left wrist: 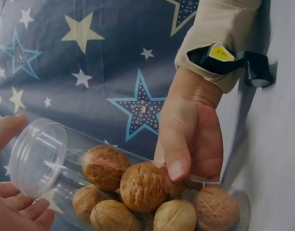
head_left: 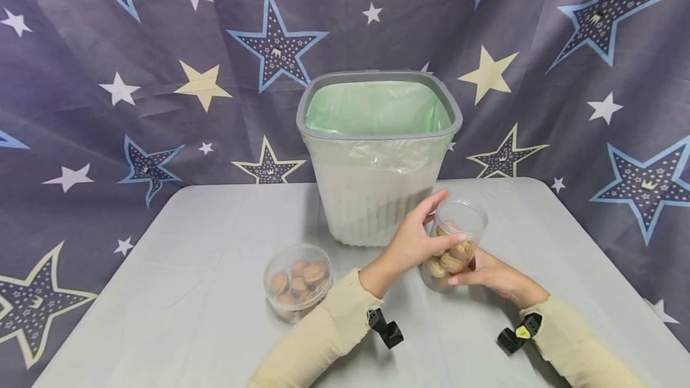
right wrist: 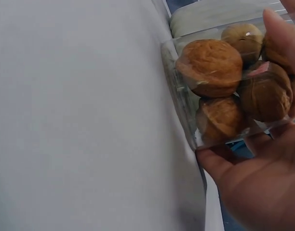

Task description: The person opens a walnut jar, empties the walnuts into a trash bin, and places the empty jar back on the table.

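A clear plastic jar (head_left: 468, 215) of walnuts (left wrist: 144, 186) stands at the right of the table. My right hand (head_left: 498, 277) grips its lower part, thumb on the near side and fingers round the other. In the right wrist view the jar's base is right at the tabletop, with walnuts (right wrist: 212, 67) pressed against the wall. My left hand (head_left: 412, 238) is spread around the upper part, its index finger straight beside the rim and its thumb across the front. In the left wrist view the left fingers (left wrist: 22, 207) lie loosely by the rim.
A white bin (head_left: 372, 196) with a grey rim and green liner stands at the back of the grey table (head_left: 188, 292). Left of my left forearm is a round clear tub (head_left: 298, 250) with several round brown pieces. A star-patterned curtain (head_left: 162, 47) hangs behind.
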`<state>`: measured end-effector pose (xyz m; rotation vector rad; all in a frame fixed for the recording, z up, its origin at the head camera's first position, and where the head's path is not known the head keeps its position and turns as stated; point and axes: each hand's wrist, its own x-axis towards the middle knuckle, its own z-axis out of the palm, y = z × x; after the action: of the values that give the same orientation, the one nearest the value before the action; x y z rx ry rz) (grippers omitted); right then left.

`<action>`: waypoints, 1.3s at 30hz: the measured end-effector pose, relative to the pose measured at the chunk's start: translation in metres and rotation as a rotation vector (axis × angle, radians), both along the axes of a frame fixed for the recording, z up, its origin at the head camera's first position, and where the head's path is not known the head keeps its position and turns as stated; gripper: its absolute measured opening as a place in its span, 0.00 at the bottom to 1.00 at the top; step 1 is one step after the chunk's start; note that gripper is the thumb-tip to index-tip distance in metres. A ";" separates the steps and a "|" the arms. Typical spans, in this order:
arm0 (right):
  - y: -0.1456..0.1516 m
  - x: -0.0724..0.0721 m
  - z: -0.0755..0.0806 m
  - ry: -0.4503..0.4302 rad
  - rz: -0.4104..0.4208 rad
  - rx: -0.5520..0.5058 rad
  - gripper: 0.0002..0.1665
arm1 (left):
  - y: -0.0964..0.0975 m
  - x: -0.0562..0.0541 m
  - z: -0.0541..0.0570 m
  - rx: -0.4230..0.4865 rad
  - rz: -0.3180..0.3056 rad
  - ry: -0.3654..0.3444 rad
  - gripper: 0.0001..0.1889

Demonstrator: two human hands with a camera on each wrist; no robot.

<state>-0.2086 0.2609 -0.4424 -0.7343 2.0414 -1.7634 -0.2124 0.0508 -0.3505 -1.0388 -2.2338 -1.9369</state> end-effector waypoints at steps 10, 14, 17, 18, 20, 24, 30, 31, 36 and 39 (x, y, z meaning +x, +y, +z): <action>0.000 -0.001 0.000 -0.008 0.087 -0.024 0.30 | 0.013 -0.005 0.002 -0.063 0.026 -0.060 0.44; -0.001 -0.001 0.001 -0.004 0.123 -0.044 0.27 | 0.015 -0.005 0.002 -0.067 0.018 -0.051 0.46; -0.001 -0.001 0.002 -0.005 0.118 -0.040 0.29 | 0.016 -0.005 0.002 -0.065 0.019 -0.048 0.47; -0.001 0.000 0.002 -0.007 0.114 -0.037 0.30 | 0.016 -0.005 0.002 -0.066 0.021 -0.048 0.47; -0.001 0.000 0.003 -0.006 0.110 -0.033 0.30 | 0.016 -0.004 0.002 -0.072 0.031 -0.052 0.48; -0.002 0.000 0.002 0.003 0.103 -0.017 0.29 | 0.015 -0.004 0.001 -0.080 0.054 -0.049 0.48; -0.004 0.001 0.003 0.012 0.040 0.057 0.34 | 0.012 -0.002 0.001 -0.068 0.084 -0.022 0.48; -0.004 0.001 0.003 0.016 0.033 0.066 0.35 | 0.011 -0.001 0.001 -0.065 0.087 -0.018 0.48; -0.006 0.003 0.003 0.024 0.026 0.080 0.34 | 0.008 0.002 0.000 -0.055 0.104 0.004 0.48; -0.006 0.003 0.004 0.022 0.043 0.072 0.32 | 0.005 0.005 -0.001 -0.052 0.119 0.006 0.47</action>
<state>-0.2053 0.2546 -0.4387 -0.7734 2.0753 -1.6566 -0.2071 0.0559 -0.3512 -0.8934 -2.2965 -1.8358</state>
